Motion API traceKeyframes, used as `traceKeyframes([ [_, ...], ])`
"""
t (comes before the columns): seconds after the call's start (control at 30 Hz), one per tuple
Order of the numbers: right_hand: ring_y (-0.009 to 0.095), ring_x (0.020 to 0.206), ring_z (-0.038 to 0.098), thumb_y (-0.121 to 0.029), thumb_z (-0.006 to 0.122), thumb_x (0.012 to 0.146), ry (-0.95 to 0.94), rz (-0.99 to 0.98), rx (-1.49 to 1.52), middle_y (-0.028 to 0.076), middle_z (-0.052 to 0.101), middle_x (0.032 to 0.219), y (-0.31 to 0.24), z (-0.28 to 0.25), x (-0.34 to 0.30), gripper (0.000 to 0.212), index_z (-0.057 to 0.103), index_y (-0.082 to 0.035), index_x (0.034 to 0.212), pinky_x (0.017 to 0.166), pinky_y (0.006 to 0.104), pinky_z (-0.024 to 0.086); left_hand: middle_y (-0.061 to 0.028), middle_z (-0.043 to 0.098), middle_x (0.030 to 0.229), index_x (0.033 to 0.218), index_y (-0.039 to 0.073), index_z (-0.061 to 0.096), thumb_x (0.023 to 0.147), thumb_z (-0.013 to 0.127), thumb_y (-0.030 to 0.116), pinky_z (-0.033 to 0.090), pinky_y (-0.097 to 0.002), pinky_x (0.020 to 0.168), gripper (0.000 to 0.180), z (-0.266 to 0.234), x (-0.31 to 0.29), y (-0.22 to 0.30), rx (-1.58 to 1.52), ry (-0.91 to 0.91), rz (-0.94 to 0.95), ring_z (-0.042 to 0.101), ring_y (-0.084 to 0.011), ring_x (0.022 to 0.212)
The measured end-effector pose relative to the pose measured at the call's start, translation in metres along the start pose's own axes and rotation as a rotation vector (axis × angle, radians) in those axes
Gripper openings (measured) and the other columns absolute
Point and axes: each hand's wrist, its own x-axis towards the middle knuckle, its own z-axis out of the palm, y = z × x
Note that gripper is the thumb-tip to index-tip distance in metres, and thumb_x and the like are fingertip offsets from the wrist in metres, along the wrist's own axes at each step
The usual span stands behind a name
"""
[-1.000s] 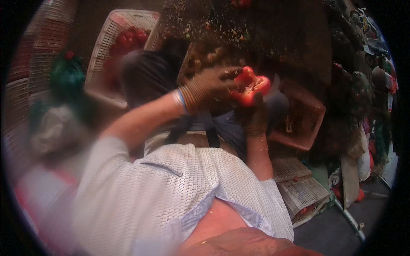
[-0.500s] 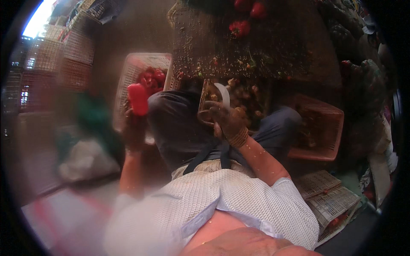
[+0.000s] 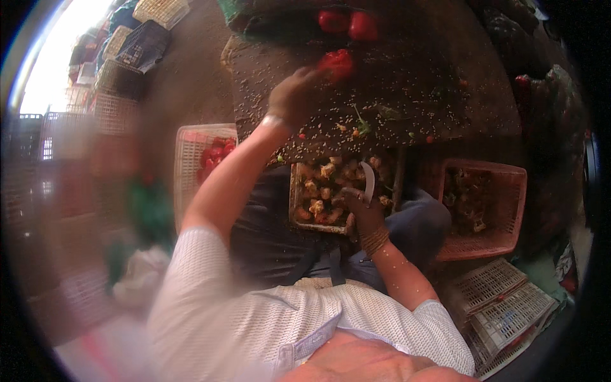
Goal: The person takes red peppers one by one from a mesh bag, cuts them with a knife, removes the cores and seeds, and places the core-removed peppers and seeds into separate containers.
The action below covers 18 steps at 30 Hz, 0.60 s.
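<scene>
My left hand, in a soiled glove, stretches out over the dark, seed-strewn work surface. Its fingers extend to a red bell pepper; blur hides whether they touch it. Two more red peppers lie just beyond. My right hand, also gloved, is closed on a knife whose short curved pale blade points up. Below that blade, a crate between my knees holds many pepper cores.
At left stands a pale crate with red peppers in it. A pink crate with scraps is on my right, with flat plastic crates nearer me. Filled dark sacks line the far right; stacked crates stand far left.
My left hand held a red pepper over the left crate; that pepper is out of it now, and the hand has swung forward to the work surface. My right hand still grips the knife.
</scene>
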Motion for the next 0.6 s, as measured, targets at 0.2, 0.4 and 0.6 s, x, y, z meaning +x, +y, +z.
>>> traceKeyframes([
  [0.2, 0.017, 0.08, 0.069, -0.017, 0.066, 0.095, 0.055, 0.152, -0.094, 0.009, 0.071, 0.091, -0.015, 0.006, -0.003, 0.03, 0.065, 0.002, 0.117, 0.065, 0.0263, 0.054, -0.0027, 0.058, 0.139, 0.134, 0.018, 0.057, 0.101, 0.041, 0.033, 0.037, -0.0335, 0.111, 0.039, 0.091, 0.088, -0.02, 0.405, -0.703, 0.087, 0.052, -0.0193, 0.128],
  [0.4, 0.018, 0.075, 0.068, -0.021, 0.069, 0.092, 0.058, -0.054, -0.105, 0.008, 0.072, 0.093, -0.022, 0.007, -0.011, 0.032, 0.067, -0.002, 0.118, 0.069, 0.0305, 0.054, -0.0061, 0.07, 0.104, 0.122, 0.009, 0.063, 0.092, 0.069, 0.025, 0.055, -0.0304, 0.07, 0.035, 0.029, 0.046, 0.002, -0.974, -0.424, -0.778, 0.067, -0.0159, 0.086],
  [0.6, 0.021, 0.098, 0.067, -0.028, 0.072, 0.089, 0.005, 0.026, 0.03, 0.013, 0.07, 0.114, -0.001, -0.012, -0.029, 0.065, 0.04, -0.015, 0.144, 0.091, 0.0389, 0.051, -0.0069, 0.067, 0.106, 0.134, 0.007, 0.053, 0.083, 0.08, 0.022, 0.048, -0.0246, 0.057, 0.06, -0.004, -0.078, 0.04, -1.567, -0.443, -0.993, 0.063, -0.0154, 0.076],
])
